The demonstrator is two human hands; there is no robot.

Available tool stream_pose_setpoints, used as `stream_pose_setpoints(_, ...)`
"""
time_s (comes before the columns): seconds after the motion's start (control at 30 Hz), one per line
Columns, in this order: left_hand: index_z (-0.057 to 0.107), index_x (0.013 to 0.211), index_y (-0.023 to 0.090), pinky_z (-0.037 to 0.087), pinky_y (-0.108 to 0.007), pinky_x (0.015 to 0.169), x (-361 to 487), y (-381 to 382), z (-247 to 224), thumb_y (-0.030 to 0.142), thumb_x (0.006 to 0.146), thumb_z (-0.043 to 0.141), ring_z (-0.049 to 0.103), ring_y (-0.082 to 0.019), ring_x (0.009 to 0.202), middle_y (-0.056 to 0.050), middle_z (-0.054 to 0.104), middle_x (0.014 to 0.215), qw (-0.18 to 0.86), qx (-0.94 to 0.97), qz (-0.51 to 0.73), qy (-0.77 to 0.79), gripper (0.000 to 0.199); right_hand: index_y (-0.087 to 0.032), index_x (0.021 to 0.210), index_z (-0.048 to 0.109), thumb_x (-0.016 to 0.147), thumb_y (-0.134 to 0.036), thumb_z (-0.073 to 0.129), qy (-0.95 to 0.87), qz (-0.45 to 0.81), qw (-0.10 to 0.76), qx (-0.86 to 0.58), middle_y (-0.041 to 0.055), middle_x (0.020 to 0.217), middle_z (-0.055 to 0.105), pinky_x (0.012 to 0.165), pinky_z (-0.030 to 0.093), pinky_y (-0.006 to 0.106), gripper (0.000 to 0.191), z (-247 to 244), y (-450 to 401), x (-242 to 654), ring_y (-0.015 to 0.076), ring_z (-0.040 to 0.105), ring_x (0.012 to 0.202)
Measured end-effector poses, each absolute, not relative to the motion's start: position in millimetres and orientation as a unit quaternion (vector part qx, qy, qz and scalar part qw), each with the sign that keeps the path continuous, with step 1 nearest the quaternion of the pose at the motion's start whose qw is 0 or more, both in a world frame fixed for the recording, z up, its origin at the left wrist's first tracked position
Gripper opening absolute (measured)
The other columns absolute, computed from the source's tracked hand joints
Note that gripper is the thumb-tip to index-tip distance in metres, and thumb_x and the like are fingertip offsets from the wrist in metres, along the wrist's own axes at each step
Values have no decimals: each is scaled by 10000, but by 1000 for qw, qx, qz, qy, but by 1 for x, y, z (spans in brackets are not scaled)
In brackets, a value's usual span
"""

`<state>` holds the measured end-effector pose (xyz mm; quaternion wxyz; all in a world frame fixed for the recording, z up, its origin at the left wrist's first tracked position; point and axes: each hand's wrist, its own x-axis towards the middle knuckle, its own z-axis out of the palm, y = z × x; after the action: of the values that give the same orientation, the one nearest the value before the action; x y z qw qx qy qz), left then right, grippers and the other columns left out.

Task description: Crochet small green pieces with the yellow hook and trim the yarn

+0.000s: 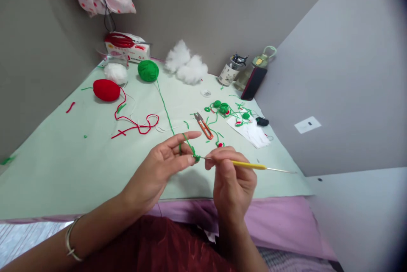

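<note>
Crosswise, the right hand (233, 179) grips a hook (249, 165), one tip leftward at stitches (197, 159) the left hand (162, 162) pinches.

The pale green tabletop (95, 179) carries a white box (140, 53) at its back left corner, with a white yarn ball (115, 73), red yarn ball (106, 90) and green yarn ball (148, 70) near it. White fluffy stuffing (190, 70) sits toward the back. Orange-handled snips (208, 131) lie mid-surface; rightward are small green pieces (224, 108), white paper (254, 135), a pen holder (227, 75) and a bottle (241, 80).
</note>
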<state>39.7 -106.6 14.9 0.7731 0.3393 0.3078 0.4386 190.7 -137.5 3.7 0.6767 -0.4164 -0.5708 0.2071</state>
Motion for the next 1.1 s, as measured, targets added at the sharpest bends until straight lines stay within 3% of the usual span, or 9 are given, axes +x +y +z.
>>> stream_pose_setpoints(0.13, 759, 1209, 292, 463, -242, 850, 43, -111, 11, 181, 833, 778, 552, -129, 845, 24, 606, 835, 751, 393, 438, 300, 392, -260, 998, 757, 967, -136, 609, -604, 181, 652, -422, 29, 922, 744, 768, 567, 348, 195, 2, -137, 186, 179, 682, 894)
stream_pose_setpoints(0.27, 772, 1183, 277, 462, -248, 868, 44, -110, 10, 211, 860, 769, 575, -129, 849, 21, 644, 840, 745, 384, 450, 310, 329, -268, 1022, 758, 959, -92, 601, -602, 169, 652, -428, 17, 890, 735, 736, 571, 329, 244, -4, -138, 184, 163, 683, 831)
stream_pose_setpoints(0.47, 736, 1253, 214, 481, -294, 925, 45, -106, 12, 226, 816, 816, 644, -164, 912, -19, 728, 894, 806, 296, 423, 289, 444, -319, 1149, 753, 920, -84, 655, -656, 43, 616, -435, 56, 1058, 721, 747, 589, 347, 342, -13, -140, 186, 193, 699, 931)
stream_pose_setpoints(0.67, 768, 1204, 201, 489, -286, 978, 41, -101, 9, 204, 849, 781, 640, -132, 884, -6, 717, 893, 821, 264, 419, 283, 356, -250, 965, 754, 972, -171, 593, -560, 159, 681, -444, 12, 806, 700, 703, 543, 362, 180, -3, -138, 192, 159, 644, 704)
stream_pose_setpoints(0.87, 773, 1192, 248, 486, -246, 912, 42, -105, 11, 242, 850, 790, 610, -118, 865, 20, 676, 863, 782, 324, 437, 306, 343, -232, 922, 745, 985, -226, 590, -493, 303, 707, -406, 5, 804, 676, 602, 500, 295, 168, -1, -136, 194, 116, 599, 618)
stream_pose_setpoints(1.0, 678, 1343, 309, 477, -225, 887, 48, -114, 11, 191, 815, 821, 602, -111, 867, 43, 669, 862, 728, 367, 480, 323, 559, -278, 994, 772, 958, -168, 628, -584, 166, 664, -437, 19, 875, 698, 706, 539, 331, 185, -10, -136, 187, 161, 664, 788)
stream_pose_setpoints(1.1, 671, 1351, 255, 500, -256, 902, 50, -114, 10, 216, 818, 818, 635, -138, 900, 2, 710, 892, 789, 313, 440, 294, 554, -311, 1076, 777, 922, -126, 665, -645, 18, 626, -438, 40, 1002, 723, 737, 558, 341, 266, -17, -136, 186, 186, 685, 900)
